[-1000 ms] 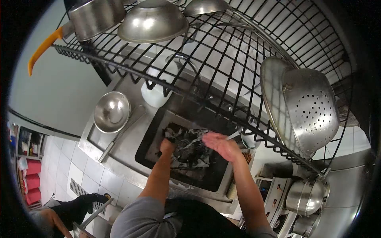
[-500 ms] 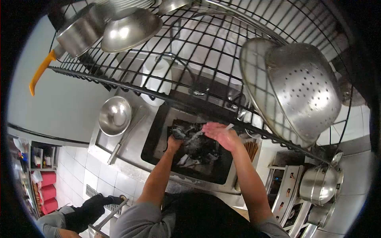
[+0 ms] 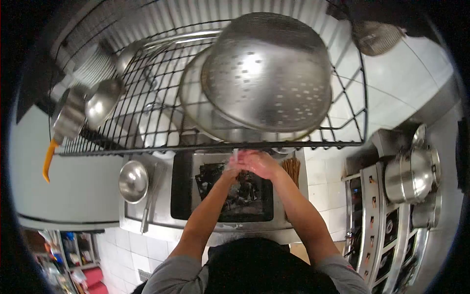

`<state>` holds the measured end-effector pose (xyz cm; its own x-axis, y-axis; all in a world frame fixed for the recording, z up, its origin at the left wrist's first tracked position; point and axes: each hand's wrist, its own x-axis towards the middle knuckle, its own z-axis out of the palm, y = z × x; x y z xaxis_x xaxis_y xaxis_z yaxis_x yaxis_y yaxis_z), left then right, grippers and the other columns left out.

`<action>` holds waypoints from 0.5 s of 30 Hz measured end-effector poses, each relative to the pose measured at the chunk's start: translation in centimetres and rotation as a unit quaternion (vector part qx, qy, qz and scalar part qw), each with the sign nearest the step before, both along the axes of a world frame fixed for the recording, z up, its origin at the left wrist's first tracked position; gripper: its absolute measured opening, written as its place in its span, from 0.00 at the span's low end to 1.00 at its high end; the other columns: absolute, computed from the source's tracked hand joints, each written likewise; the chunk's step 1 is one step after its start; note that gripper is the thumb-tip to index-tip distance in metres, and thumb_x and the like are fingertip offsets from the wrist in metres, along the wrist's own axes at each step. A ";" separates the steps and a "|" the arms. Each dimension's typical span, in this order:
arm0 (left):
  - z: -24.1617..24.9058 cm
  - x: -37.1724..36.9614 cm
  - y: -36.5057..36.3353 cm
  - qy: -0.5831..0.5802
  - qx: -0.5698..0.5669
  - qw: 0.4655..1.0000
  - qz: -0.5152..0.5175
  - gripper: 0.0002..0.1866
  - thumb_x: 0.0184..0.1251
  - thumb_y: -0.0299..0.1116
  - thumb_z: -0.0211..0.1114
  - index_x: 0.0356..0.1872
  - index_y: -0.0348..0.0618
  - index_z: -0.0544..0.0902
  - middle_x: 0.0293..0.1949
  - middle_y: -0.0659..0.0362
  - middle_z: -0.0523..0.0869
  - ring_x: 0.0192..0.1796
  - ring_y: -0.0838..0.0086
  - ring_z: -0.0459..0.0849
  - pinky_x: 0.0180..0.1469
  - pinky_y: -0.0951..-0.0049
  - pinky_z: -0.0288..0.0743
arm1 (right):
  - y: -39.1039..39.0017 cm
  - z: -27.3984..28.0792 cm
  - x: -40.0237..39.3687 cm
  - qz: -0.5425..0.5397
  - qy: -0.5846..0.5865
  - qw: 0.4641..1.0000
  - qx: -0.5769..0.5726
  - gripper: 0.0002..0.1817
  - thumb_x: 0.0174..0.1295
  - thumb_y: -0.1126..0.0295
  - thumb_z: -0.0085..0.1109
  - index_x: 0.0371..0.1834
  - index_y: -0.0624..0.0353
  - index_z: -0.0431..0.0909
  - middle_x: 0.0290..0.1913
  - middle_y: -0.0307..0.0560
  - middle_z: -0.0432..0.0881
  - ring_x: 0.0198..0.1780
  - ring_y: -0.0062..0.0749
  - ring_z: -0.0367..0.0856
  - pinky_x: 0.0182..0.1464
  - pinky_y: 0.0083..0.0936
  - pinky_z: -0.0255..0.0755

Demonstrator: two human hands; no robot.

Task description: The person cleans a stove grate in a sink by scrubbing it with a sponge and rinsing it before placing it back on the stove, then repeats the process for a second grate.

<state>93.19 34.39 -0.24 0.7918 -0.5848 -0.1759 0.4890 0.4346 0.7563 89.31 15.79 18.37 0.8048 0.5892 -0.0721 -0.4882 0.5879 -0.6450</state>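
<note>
Both hands meet over the dark sink [image 3: 182, 196], where a thin stream of water [image 3: 235, 155] comes down on them. My right hand [image 3: 258, 164] is wet, with its fingers stretched toward the left and nothing held. My left hand [image 3: 232, 171] comes up against the right fingers, its own fingers blurred and partly hidden by water and the other hand. Below them, wet black flat pieces [image 3: 240, 196] lie in the basin with pale, glossy patches of water over them.
A wire rack [image 3: 210, 147] hangs low above the sink, carrying a large metal colander [image 3: 274, 78], bowls and an orange-handled pot [image 3: 68, 117]. A steel bowl [image 3: 133, 182] and a long utensil [image 3: 149, 208] lie left. Thin brown sticks [image 3: 292, 170] and a stove [image 3: 367, 215] are right.
My left hand has left the black pieces in the basin and come up to my right hand under the water. The view has turned, and the person at lower left is out of sight.
</note>
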 end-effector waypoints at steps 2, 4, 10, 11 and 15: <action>0.8 0.9 -1.0 -0.021 -0.068 0.996 -0.046 0.37 0.63 0.51 0.66 0.70 0.46 0.69 0.66 0.55 0.76 0.68 0.66 0.72 0.66 0.55 0.66 | -0.7 1.0 0.0 0.027 0.020 0.999 0.029 0.19 0.66 0.72 0.53 0.56 0.75 0.72 0.58 0.68 0.76 0.62 0.57 0.76 0.68 0.50 0.68; 4.6 -0.6 -1.3 0.129 0.209 0.967 0.074 0.35 0.63 0.54 0.64 0.67 0.47 0.72 0.63 0.61 0.78 0.66 0.66 0.74 0.66 0.57 0.67 | -0.7 1.0 -0.1 0.075 0.030 0.991 0.110 0.19 0.66 0.73 0.52 0.56 0.75 0.72 0.58 0.67 0.76 0.62 0.57 0.76 0.69 0.49 0.68; 8.7 0.2 2.5 0.058 0.129 0.988 0.053 0.22 0.66 0.49 0.60 0.58 0.54 0.79 0.56 0.56 0.81 0.59 0.60 0.77 0.59 0.51 0.71 | 1.3 2.7 -0.1 0.057 0.039 0.992 0.109 0.18 0.63 0.76 0.51 0.54 0.76 0.73 0.58 0.66 0.77 0.60 0.53 0.78 0.66 0.44 0.72; 11.8 -0.4 2.2 0.131 0.223 0.960 0.106 0.22 0.65 0.49 0.61 0.56 0.52 0.80 0.55 0.55 0.82 0.56 0.59 0.78 0.55 0.48 0.72 | 1.3 2.7 0.1 0.056 0.035 0.996 0.062 0.18 0.62 0.76 0.51 0.54 0.75 0.74 0.56 0.65 0.78 0.59 0.51 0.79 0.65 0.42 0.73; 6.2 2.5 4.7 0.171 0.262 0.932 0.182 0.22 0.66 0.49 0.61 0.51 0.43 0.81 0.48 0.53 0.83 0.44 0.57 0.82 0.39 0.43 0.75 | 0.9 1.3 0.0 0.047 0.014 0.996 -0.069 0.18 0.63 0.75 0.51 0.55 0.73 0.74 0.53 0.63 0.81 0.56 0.47 0.82 0.63 0.39 0.75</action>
<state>95.65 39.06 5.96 0.7657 -0.0506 -0.6412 0.6333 0.2337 0.7378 89.31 16.73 19.66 0.7425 0.6452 -0.1803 -0.5568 0.4447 -0.7015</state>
